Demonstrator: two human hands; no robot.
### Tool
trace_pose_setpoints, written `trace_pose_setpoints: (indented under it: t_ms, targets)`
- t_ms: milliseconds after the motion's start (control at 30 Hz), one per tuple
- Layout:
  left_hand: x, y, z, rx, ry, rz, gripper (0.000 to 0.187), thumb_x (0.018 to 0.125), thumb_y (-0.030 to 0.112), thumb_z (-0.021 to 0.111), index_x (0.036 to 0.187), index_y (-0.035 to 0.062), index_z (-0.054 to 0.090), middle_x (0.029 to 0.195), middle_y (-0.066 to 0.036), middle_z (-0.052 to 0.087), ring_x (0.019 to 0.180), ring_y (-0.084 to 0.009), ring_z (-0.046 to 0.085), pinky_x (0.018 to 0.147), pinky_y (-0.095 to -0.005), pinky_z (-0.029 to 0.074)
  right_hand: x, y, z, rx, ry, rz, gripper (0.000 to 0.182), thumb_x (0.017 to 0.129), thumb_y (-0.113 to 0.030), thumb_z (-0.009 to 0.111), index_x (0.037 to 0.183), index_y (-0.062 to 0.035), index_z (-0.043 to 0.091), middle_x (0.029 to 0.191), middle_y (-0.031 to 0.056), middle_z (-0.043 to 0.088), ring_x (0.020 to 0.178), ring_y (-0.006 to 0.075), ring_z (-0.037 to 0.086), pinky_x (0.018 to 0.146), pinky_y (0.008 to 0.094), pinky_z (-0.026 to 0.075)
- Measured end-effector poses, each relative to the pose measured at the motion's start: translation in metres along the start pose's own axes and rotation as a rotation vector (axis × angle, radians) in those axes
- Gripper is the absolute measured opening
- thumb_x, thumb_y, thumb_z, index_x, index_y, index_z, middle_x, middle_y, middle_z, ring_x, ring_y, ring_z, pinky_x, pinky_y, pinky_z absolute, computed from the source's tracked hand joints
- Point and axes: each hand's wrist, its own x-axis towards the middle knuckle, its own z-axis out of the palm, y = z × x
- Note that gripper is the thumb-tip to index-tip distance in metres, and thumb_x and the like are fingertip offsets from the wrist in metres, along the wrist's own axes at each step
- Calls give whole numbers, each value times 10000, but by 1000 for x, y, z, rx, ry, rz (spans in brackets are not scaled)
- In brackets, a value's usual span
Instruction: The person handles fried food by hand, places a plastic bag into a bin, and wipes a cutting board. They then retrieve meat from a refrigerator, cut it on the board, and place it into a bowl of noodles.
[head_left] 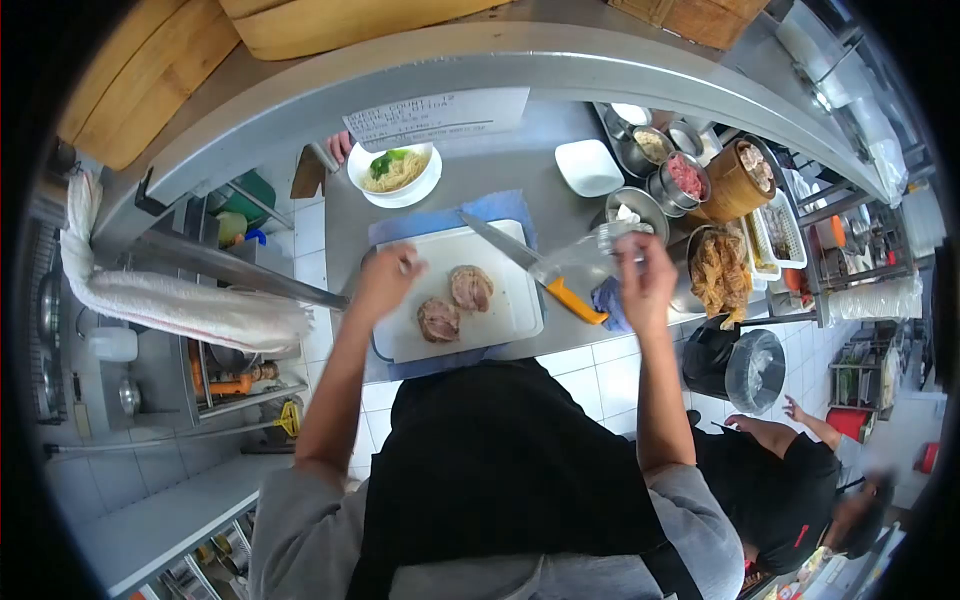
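My left hand (pixel 390 282) hovers over the left edge of a white cutting board (pixel 420 258), its fingers curled together; whatever may be in them is hidden. My right hand (pixel 645 275) is raised to the right of the board, pinching a thin, clear plastic piece (pixel 590 243) that trails leftward. Two browned pieces of meat (pixel 471 288) (pixel 439 320) lie side by side on the board. A knife with a yellow handle (pixel 576 301) rests across the board's right edge, blade pointing up and left. Blue cloth (pixel 505 207) shows from under the board.
Beyond the board stand a bowl of noodles with greens (pixel 395 170) and a white dish (pixel 588 168). At right are metal bowls (pixel 690 180), cooked meat (pixel 720 270) and a lined bin (pixel 755 370). Another person (pixel 775 480) is at lower right. A steel shelf (pixel 560 68) crosses above.
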Motion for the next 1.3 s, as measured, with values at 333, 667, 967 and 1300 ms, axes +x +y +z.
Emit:
trace_pose_setpoints:
  t_ms: [333,667,967,1300]
  targets:
    - [-81,9,73,143,114,-263,628,754,395,752,1210,9,556,1124,-238,551,1084,-411,533,885,-491,473,-43,25,87,-281,-594,-222,301,858,-343,706,904,-53,639,909,150,650,875,357,640,757,446,511]
    - [-58,8,80,124,224,-30,451,764,274,731,1125,32,608,1024,-188,580,1016,-373,530,869,-472,448,-31,41,204,-300,-512,-173,449,695,-369,764,936,-21,613,874,196,626,883,387,634,789,455,528]
    - [-37,10,54,-685,46,-297,394,946,380,598,1105,21,617,1067,-176,655,880,-269,657,771,-390,530,-15,19,196,-82,-649,-17,311,704,-250,755,856,-44,577,847,192,591,874,382,576,720,472,473]
    - [36,-9,13,-1435,-116,-241,316,958,130,585,1226,-28,526,1150,-159,641,1047,-291,657,878,-427,571,16,-50,157,77,-391,-635,444,717,-215,807,1085,-77,602,1265,150,545,1186,375,495,965,470,431]
